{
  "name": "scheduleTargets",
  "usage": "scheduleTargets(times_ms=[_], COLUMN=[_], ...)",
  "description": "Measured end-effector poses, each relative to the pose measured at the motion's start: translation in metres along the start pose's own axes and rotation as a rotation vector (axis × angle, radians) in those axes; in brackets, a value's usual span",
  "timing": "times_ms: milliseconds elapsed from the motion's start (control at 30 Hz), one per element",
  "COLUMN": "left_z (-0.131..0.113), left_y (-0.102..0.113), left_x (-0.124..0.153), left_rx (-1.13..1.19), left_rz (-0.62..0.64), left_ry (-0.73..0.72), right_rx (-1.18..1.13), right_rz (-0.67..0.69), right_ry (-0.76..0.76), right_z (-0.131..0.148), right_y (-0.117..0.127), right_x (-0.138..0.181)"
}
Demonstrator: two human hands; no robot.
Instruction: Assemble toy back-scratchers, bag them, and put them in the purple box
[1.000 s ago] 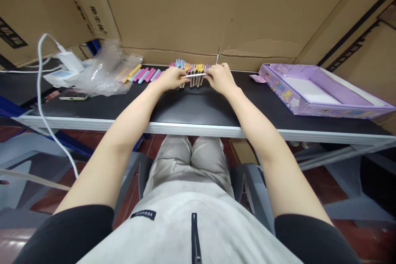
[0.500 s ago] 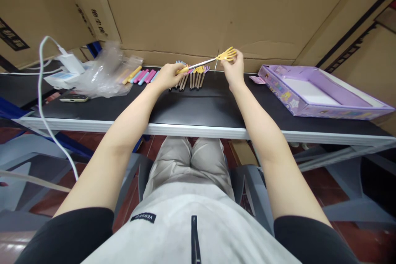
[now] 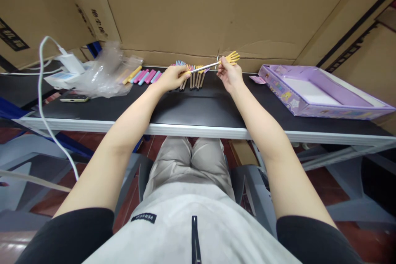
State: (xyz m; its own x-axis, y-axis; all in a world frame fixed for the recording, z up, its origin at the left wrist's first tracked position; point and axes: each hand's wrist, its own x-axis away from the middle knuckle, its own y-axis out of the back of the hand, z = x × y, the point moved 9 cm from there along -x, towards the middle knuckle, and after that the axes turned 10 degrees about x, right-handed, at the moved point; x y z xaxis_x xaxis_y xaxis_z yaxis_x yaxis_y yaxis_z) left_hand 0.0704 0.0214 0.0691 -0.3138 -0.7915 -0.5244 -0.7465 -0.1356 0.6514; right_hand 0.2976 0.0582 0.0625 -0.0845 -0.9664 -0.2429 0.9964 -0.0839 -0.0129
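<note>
A yellow hand-shaped back scratcher [image 3: 206,67] with a silver rod is stretched between both hands above the black tabletop, tilted up to the right. My left hand [image 3: 173,77] is closed around its yellow handle end, which is mostly hidden by the fingers. At the other end, my right hand [image 3: 230,74] pinches the neck just below the yellow claw head, whose prongs stick out past the fingers. Beneath the rod lie several back scratcher heads on short metal rods [image 3: 195,81], in blue, pink, yellow and purple, side by side. Partly behind my left hand is a row of coloured handles [image 3: 150,76].
On the left are clear plastic bags [image 3: 103,76], a phone-like device [image 3: 74,97] and a white charger with its cable [image 3: 72,63]. A purple open box [image 3: 328,111] sits on the right. Cardboard panels [image 3: 185,12] stand behind the black table [image 3: 201,109].
My right hand has slid from the claw's prongs down to its neck and turned, with the fingers now below. My left hand has shifted slightly right and down with the handle.
</note>
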Motion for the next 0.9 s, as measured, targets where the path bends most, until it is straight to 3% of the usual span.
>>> scheduleTargets(times_ms=[700, 900], left_z=[0.005, 0.007], left_y=[-0.002, -0.002], left_x=[-0.001, -0.001], left_rx=[0.033, 0.021], left_rz=[-0.015, -0.009], left_ry=[-0.025, -0.02], right_rx=[-0.029, -0.135], right_rz=[0.096, 0.056], right_ry=[-0.013, -0.066], right_z=[-0.006, -0.01], right_y=[-0.005, -0.005], right_x=[-0.004, 0.0])
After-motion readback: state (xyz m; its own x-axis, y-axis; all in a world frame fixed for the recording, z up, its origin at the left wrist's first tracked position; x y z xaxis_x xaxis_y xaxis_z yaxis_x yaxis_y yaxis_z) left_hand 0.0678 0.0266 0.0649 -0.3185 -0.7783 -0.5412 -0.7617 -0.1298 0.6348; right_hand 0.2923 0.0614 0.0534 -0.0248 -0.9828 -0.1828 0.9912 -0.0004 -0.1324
